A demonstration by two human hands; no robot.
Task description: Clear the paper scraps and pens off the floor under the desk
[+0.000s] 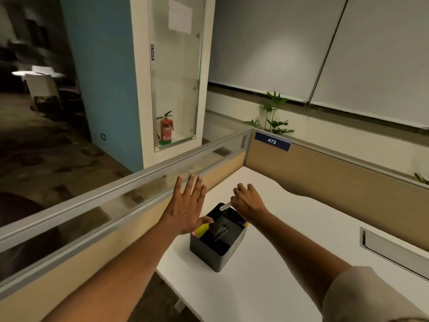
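Am seeing right hand (247, 202) gripping white pen (224, 207), lowering into black organizer (218, 238) on desk (290, 240); left hand (188, 206) splayed, holding nothing. Next: aiming into compartment, releasing.

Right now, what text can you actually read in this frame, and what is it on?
"473": white digits on the blue plate atop the desk partition.
Vertical label on the glass cabinet frame: too blurred to read.
Fire extinguisher label: too small to read.
Paper sheet behind the glass: no legible text.
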